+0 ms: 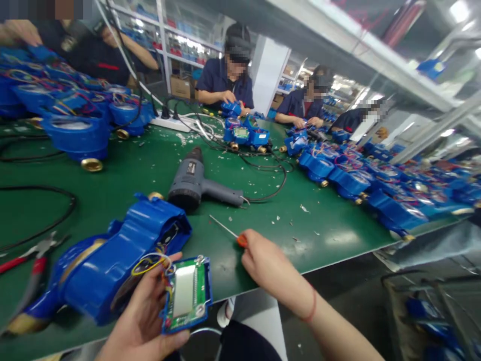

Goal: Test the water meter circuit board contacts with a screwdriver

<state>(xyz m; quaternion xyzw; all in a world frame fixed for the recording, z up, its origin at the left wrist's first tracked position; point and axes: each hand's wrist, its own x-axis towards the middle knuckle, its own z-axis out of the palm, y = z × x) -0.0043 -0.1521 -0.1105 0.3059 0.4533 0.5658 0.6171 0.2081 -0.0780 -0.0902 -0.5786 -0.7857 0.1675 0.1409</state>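
My left hand (146, 306) grips a circuit board with a display (186, 293), set in a blue plastic frame, at the front edge of the bench. Yellow and white wires (150, 263) lead from it toward a blue water meter (112, 265), which lies on its side just behind and to the left. In my closed right hand (265, 258) is a screwdriver (225, 228) with an orange handle. Its thin shaft points left and away from me, apart from the board. Beyond the meter rests a grey heat gun (199, 183).
Red-handled pliers (35, 260) lie at the left. More blue meters (77, 133) crowd the back left, and a long row (349, 175) lines the right. A white power strip (171, 123) and black cables cross the green bench (263, 200). Several co-workers (227, 75) sit opposite.
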